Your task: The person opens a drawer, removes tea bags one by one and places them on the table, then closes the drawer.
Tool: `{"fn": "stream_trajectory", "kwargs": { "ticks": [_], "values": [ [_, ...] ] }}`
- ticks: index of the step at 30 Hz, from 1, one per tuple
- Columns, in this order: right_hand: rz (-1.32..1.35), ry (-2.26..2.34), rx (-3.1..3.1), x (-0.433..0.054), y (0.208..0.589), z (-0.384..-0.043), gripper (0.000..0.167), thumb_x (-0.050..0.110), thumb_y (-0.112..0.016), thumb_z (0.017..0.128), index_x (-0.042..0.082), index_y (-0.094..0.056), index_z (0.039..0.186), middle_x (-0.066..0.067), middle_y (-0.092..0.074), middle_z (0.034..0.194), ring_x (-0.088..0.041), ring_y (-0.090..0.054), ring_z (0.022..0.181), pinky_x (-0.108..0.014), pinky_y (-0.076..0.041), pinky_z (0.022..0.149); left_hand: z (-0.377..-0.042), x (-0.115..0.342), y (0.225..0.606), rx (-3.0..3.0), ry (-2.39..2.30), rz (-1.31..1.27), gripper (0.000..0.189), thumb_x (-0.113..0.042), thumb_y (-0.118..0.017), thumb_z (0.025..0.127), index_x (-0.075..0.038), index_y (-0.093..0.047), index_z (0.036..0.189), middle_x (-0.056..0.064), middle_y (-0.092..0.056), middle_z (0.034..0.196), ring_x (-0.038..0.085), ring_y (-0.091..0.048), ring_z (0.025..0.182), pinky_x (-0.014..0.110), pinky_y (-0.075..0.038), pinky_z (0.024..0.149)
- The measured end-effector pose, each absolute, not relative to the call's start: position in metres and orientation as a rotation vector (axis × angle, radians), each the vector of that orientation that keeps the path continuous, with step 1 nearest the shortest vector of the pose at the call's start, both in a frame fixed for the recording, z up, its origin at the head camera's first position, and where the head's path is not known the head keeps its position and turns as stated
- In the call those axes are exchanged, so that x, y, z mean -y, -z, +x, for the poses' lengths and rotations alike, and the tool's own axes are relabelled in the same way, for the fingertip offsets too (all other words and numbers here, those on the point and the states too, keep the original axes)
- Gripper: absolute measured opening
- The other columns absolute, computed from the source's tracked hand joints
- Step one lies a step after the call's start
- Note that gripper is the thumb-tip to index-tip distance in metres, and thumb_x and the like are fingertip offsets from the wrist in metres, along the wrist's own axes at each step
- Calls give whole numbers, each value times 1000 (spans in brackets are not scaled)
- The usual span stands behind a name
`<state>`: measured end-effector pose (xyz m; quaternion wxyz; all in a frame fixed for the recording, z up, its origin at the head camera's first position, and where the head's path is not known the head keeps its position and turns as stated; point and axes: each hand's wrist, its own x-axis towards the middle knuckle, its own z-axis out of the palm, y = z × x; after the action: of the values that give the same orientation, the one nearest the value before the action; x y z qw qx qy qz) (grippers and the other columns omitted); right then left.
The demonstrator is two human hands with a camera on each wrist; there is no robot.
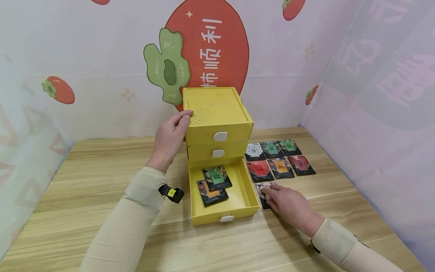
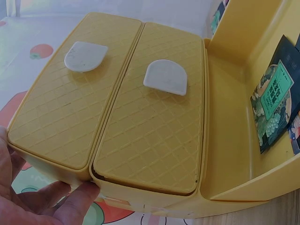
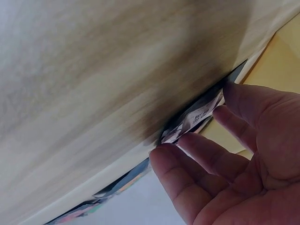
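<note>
A yellow drawer unit [image 1: 217, 105] stands on the table with its lowest drawer [image 1: 241, 189] pulled out. Inside that drawer, a green-labelled sachet [image 1: 217, 177] overlaps an orange-labelled sachet [image 1: 212, 194]. My left hand [image 1: 171, 139] rests on the unit's upper left edge, and in the left wrist view its fingers [image 2: 77, 199] touch the side wall. Right of the open drawer, my right hand [image 1: 292, 207] holds a pink-and-black sachet [image 1: 263, 194] lying at the tabletop. The right wrist view shows this sachet [image 3: 197, 115] between thumb and fingertips, partly covered by them.
Beside the unit, several sachets lie in two rows, among them a white one [image 1: 255, 151], a red one [image 1: 259, 170] and a dark red one [image 1: 301, 165]. Two upper drawers with white tabs [image 1: 220, 136] are closed. A printed wall cloth [image 1: 112, 49] hangs behind the table [image 1: 102, 170].
</note>
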<state>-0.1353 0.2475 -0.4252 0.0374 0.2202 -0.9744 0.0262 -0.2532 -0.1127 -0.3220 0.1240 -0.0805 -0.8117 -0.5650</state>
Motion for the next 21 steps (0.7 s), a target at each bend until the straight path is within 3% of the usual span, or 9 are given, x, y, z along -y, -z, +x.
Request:
{"fn": "stream_trajectory", "kwargs": {
  "ticks": [14,19,21],
  "values": [
    [640,-106,2920,-243,411,-139,38,20,-76,96,9,-71,131,-17,-74,121,-36,-74,102,-52,-61,83,-252,113,320,2367,1647,-230,46,-51,-48,107,-27,-67,141,-3,-63,145,18,-58,129,42,-48,104],
    [642,-177,2836,-231,389,-144,42,24,-76,96,5,-67,132,-8,-74,94,-25,-72,78,-43,-60,66,-252,113,320,2365,1646,-236,46,-51,-48,107,-27,-67,141,-2,-63,144,18,-58,126,42,-48,102],
    [653,-204,2813,-223,380,-147,43,25,-75,97,4,-66,134,-6,-72,88,-25,-73,78,-41,-59,62,-252,113,320,2366,1648,-234,46,-51,-48,107,-27,-67,141,-2,-63,144,18,-58,124,41,-48,100]
  ]
}}
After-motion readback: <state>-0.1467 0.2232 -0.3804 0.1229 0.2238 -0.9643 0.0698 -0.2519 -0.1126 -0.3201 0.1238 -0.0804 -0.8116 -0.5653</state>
